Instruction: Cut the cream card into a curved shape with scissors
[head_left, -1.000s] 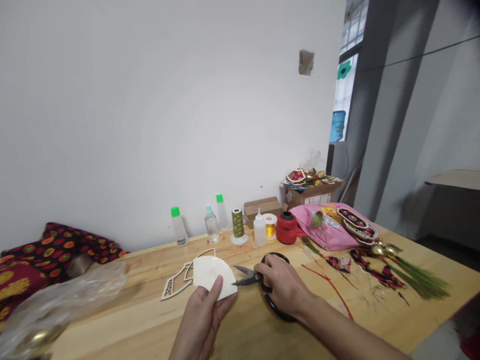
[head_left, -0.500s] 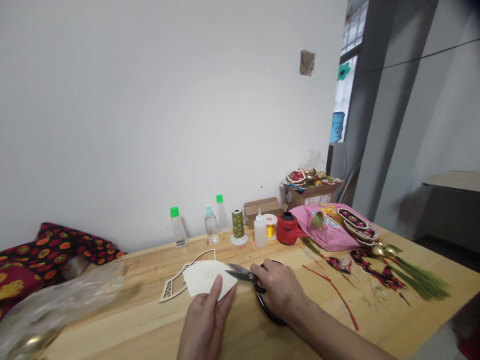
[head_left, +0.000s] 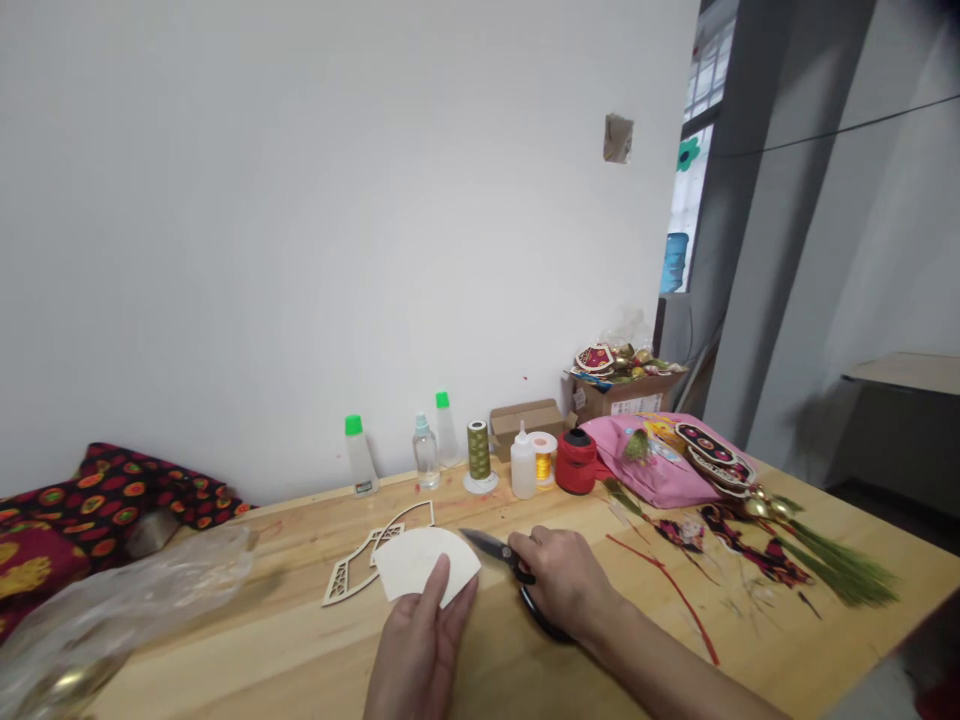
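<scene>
My left hand pinches a cream fan-shaped card piece by its lower edge, thumb on top. My right hand is wrapped round the black handles of a pair of scissors; the blades point left toward the card's right edge and look nearly closed. Just behind the card, a cut-out wooden frame piece lies flat on the wooden table.
Along the wall stand green-capped bottles, a green thread spool, a white bottle, gold and red spools and cardboard boxes. Pink cloth, ornaments and green tassels lie at right. A plastic bag and patterned fabric lie at left.
The scissors' blades have gone from spread apart to nearly closed at the card's right edge. The card shifted slightly in my left hand. The camera tilted a little.
</scene>
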